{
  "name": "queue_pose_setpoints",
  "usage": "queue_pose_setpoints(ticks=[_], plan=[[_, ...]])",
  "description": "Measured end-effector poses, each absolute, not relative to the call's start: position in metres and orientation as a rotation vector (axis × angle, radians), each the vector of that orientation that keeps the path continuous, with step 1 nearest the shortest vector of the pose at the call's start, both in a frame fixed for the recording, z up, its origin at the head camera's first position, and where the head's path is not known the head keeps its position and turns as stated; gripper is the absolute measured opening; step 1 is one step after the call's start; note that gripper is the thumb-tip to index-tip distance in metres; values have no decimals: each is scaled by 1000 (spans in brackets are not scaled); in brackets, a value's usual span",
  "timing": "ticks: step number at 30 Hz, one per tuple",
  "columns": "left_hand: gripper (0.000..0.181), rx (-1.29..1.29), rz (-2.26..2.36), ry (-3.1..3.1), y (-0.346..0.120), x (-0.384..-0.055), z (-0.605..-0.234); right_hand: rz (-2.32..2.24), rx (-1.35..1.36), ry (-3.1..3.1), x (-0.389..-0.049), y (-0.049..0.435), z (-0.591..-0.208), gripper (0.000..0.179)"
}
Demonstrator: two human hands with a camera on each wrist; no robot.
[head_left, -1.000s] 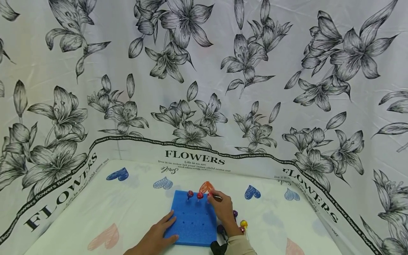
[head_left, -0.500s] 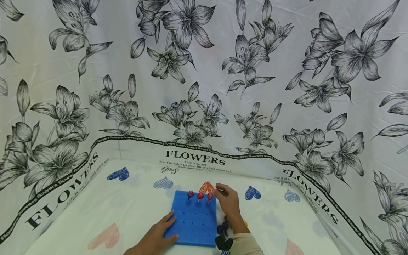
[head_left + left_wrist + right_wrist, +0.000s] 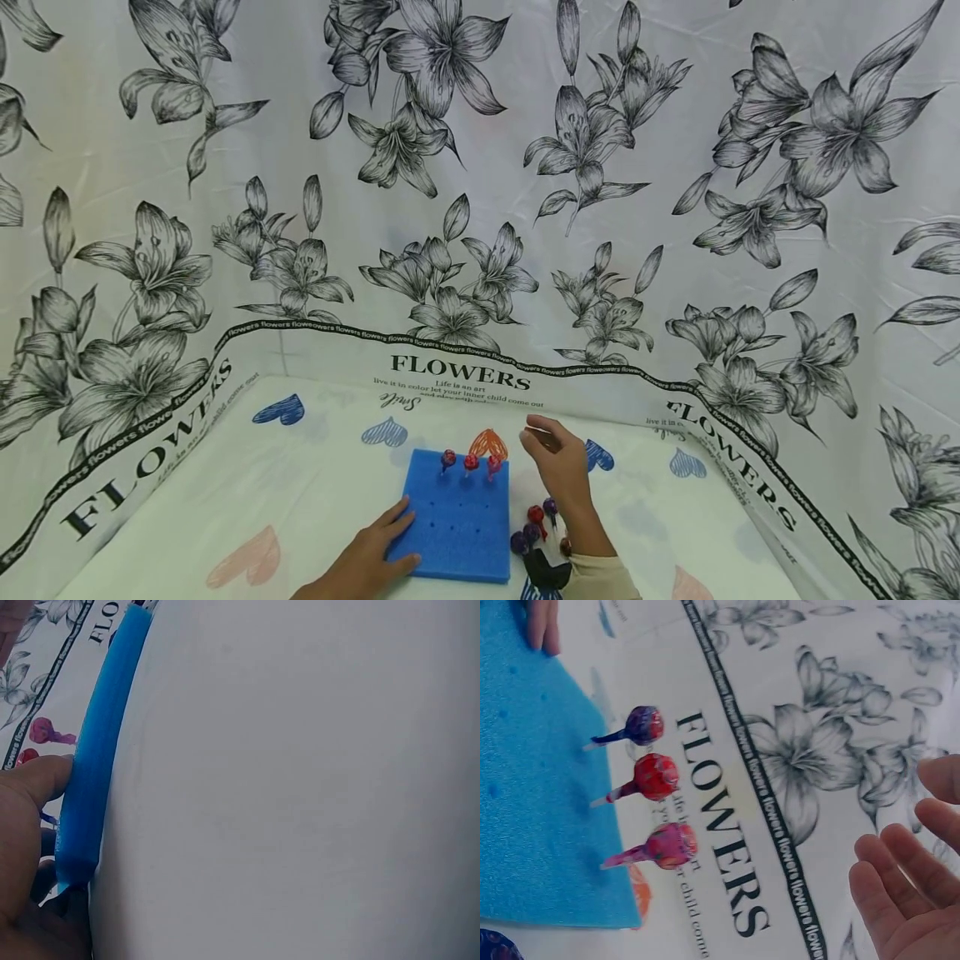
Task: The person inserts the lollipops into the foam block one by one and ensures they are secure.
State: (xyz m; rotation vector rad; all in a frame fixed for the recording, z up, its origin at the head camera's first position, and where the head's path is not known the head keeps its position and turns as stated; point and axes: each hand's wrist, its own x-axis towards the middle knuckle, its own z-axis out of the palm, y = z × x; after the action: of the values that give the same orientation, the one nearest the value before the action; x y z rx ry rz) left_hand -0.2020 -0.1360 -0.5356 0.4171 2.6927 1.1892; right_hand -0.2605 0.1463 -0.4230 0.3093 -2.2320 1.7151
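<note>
A blue foam board (image 3: 457, 554) lies on the table with small holes in its top. Three wrapped lollipops stand in a row along its far edge: a dark purple-blue one (image 3: 644, 724), a red one (image 3: 655, 775) and a pink one (image 3: 672, 846). My left hand (image 3: 367, 554) rests at the board's near-left corner, fingers extended over the left side and thumb on the near part. Beyond the far-right corner my right hand (image 3: 558, 462) is raised, fingers loosely bent and holding nothing; the pink lollipop is the closest to it.
Several loose lollipops (image 3: 535, 514) lie right of the board, partly hidden by my right forearm. A black item (image 3: 549, 571) with a blue-striped part sits by the board's near-right corner. Behind the table hangs a white flower-print cloth (image 3: 600, 208).
My right hand has let go of the pink lollipop, which stays standing in the board, and has moved right and away. The left hand stays in place.
</note>
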Motion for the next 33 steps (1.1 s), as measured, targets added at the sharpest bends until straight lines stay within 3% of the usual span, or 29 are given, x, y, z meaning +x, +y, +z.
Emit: queue_pose_setpoints(ticks=[5, 19, 33], plan=[[80, 428, 1200, 2690, -136, -202, -534, 1731, 323, -2232, -244, 152, -406, 32], [79, 389, 1166, 2702, -136, -205, -537, 1663, 401, -2080, -227, 183, -416, 31], [79, 408, 1200, 2698, -136, -203, -538, 1699, 133, -2180, -215, 209, -433, 37]])
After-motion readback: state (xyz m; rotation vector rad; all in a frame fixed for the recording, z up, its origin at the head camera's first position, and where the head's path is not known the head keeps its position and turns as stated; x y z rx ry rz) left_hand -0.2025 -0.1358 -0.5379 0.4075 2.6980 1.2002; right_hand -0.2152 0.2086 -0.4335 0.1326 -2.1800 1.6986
